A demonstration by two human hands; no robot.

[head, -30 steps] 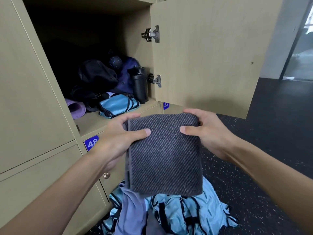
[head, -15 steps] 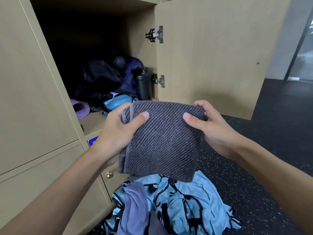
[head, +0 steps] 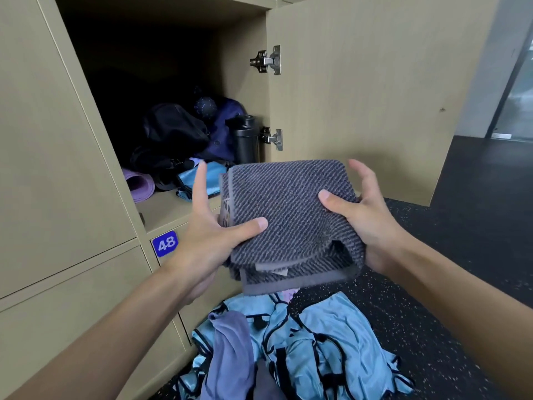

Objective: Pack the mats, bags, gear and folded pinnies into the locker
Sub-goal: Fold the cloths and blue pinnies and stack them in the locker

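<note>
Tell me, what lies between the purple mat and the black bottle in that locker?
A black bag, a navy bag and a folded blue pinny, seen in the head view.

Locker (head: 161,210): beige wood, door open to right.
Inside, left: purple mat (head: 138,184), rolled, lying end-out.
Behind it: black bag (head: 173,128) and navy bag (head: 226,134), slumped.
Far right: black bottle (head: 245,140), upright by wall.
Front: folded blue pinny (head: 215,174).
Grey ribbed towel (head: 288,215): folded, held flat before opening; left hand (head: 207,235) and right hand (head: 367,219) pinch its sides.
Near, on floor: blue black-trimmed pinnies (head: 317,342), loose heap.
</note>
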